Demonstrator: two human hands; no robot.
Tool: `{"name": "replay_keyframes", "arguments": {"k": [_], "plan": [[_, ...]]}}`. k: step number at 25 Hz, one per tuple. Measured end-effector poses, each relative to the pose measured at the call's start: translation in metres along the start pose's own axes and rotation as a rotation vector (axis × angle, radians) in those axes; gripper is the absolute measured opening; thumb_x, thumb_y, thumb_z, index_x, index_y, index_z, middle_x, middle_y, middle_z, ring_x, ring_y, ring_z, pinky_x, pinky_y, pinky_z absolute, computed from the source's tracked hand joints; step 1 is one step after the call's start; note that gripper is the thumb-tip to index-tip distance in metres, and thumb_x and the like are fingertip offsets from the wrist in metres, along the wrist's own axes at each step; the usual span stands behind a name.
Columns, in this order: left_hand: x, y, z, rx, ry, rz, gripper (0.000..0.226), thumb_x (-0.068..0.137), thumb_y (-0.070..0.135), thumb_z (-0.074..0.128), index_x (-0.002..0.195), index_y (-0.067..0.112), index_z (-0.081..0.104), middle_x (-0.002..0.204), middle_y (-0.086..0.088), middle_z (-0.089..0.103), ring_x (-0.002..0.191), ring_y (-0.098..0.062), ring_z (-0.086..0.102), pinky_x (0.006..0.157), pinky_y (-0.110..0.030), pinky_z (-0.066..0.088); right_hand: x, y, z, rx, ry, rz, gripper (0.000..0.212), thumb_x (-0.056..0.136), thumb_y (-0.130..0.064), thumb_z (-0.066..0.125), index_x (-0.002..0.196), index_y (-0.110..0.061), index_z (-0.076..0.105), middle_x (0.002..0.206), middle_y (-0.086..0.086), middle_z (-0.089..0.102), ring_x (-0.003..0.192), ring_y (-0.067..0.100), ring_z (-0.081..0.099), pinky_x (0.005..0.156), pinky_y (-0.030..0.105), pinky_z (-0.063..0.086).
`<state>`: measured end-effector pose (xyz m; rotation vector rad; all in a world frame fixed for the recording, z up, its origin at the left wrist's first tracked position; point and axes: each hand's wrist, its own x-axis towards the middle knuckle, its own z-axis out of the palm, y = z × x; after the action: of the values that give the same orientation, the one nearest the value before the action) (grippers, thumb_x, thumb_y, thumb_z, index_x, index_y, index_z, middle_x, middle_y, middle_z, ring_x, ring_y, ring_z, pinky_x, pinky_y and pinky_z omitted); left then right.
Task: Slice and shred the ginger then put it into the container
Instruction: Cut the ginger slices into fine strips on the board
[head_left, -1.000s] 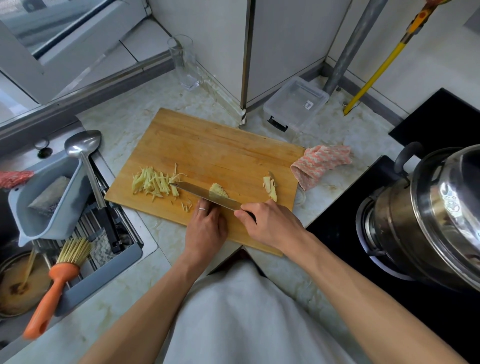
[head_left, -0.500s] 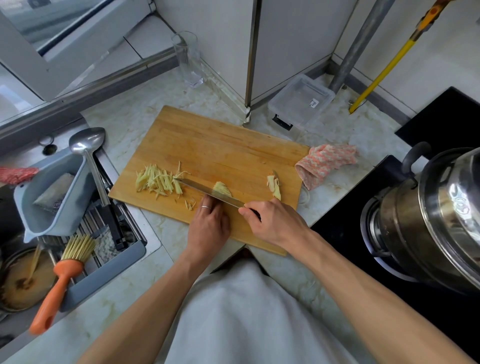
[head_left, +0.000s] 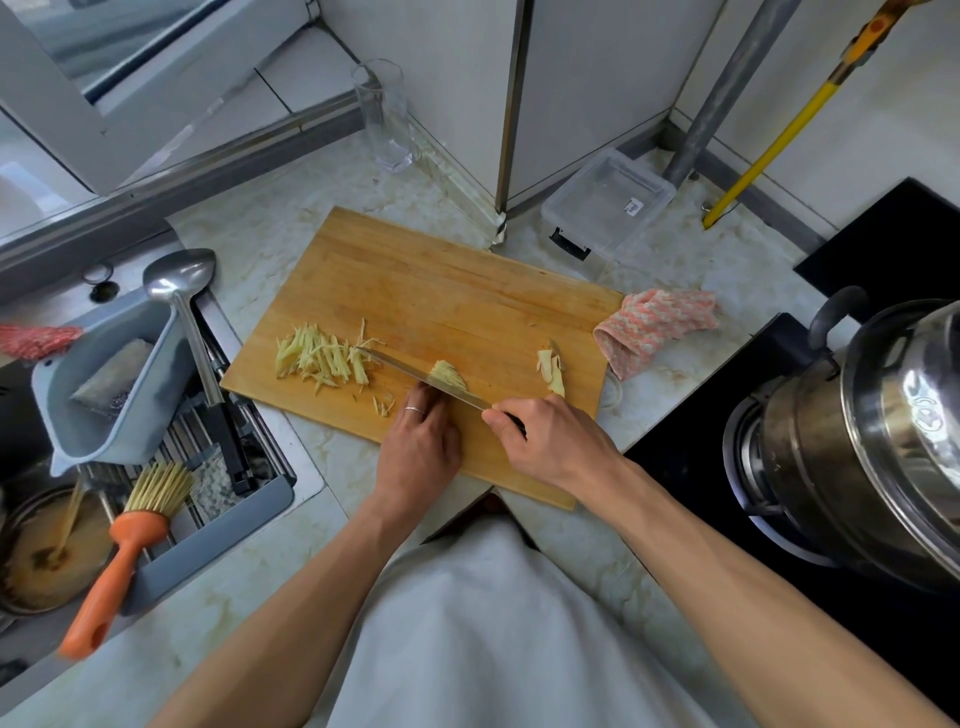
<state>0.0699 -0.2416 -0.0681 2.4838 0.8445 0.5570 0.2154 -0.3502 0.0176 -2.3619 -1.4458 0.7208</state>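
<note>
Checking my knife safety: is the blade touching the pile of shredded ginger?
Touching. In the head view, the knife tip overlaps the right edge of the shredded ginger pile, with no gap visible.

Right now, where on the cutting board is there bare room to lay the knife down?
The far half of the cutting board is bare wood, bordered by the ginger shreds, the knife and the pink cloth. The near edge is crowded: both hands, the sliced ginger and the ginger offcut.

One head-worn wide-angle view looks steeply down, close over the cutting board (head_left: 447, 306) and countertop (head_left: 249, 234).
</note>
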Motion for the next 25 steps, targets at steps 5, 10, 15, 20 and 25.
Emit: {"name": "replay_keyframes", "arguments": {"k": [5, 10, 15, 20, 25], "plan": [[0.0007, 0.0, -0.0017, -0.007, -0.018, -0.008, 0.041, 0.086, 0.012, 0.041, 0.117, -0.003, 0.064, 0.121, -0.018, 0.057, 0.109, -0.038, 0.06, 0.089, -0.042, 0.055, 0.0043, -0.0018, 0.0048, 0.004, 0.023, -0.011, 0.046, 0.103, -0.052, 0.04, 0.107, -0.016, 0.069, 0.083, 0.011, 0.072, 0.079, 0.039, 0.065, 0.064, 0.043, 0.054], [-0.0011, -0.0005, -0.0002, -0.004, -0.011, -0.016, 0.035, 0.086, 0.011, 0.042, 0.106, -0.004, 0.066, 0.112, -0.018, 0.058, 0.1, -0.037, 0.061, 0.083, -0.041, 0.056, -0.0005, -0.0012, 0.0066, 0.002, 0.019, -0.021, 0.048, 0.103, -0.053, 0.04, 0.11, -0.014, 0.068, 0.087, 0.012, 0.072, 0.082, 0.039, 0.064, 0.068, 0.045, 0.055], [-0.0012, -0.0031, 0.0026, -0.019, -0.034, -0.025, 0.043, 0.087, 0.013, 0.041, 0.12, -0.002, 0.063, 0.122, -0.017, 0.056, 0.11, -0.037, 0.06, 0.088, -0.042, 0.055, 0.0036, 0.0014, 0.0033, 0.03, 0.011, -0.015, 0.048, 0.102, -0.054, 0.039, 0.1, -0.016, 0.068, 0.079, 0.009, 0.07, 0.076, 0.036, 0.063, 0.064, 0.044, 0.055], [-0.002, -0.0046, 0.0045, -0.004, -0.035, -0.025, 0.035, 0.087, 0.013, 0.043, 0.107, -0.004, 0.066, 0.116, -0.018, 0.057, 0.102, -0.036, 0.061, 0.084, -0.042, 0.056, 0.005, -0.0043, 0.0074, -0.032, 0.03, -0.043, 0.046, 0.104, -0.051, 0.037, 0.092, -0.015, 0.062, 0.068, 0.006, 0.062, 0.067, 0.037, 0.056, 0.054, 0.037, 0.04], [-0.003, -0.0057, 0.0059, -0.011, -0.034, -0.025, 0.043, 0.086, 0.013, 0.042, 0.12, -0.004, 0.064, 0.124, -0.018, 0.056, 0.112, -0.036, 0.059, 0.093, -0.041, 0.054, 0.0019, -0.004, 0.0008, -0.007, 0.006, -0.023, 0.046, 0.103, -0.052, 0.038, 0.086, -0.016, 0.06, 0.067, 0.008, 0.06, 0.067, 0.036, 0.055, 0.056, 0.041, 0.047]]}}
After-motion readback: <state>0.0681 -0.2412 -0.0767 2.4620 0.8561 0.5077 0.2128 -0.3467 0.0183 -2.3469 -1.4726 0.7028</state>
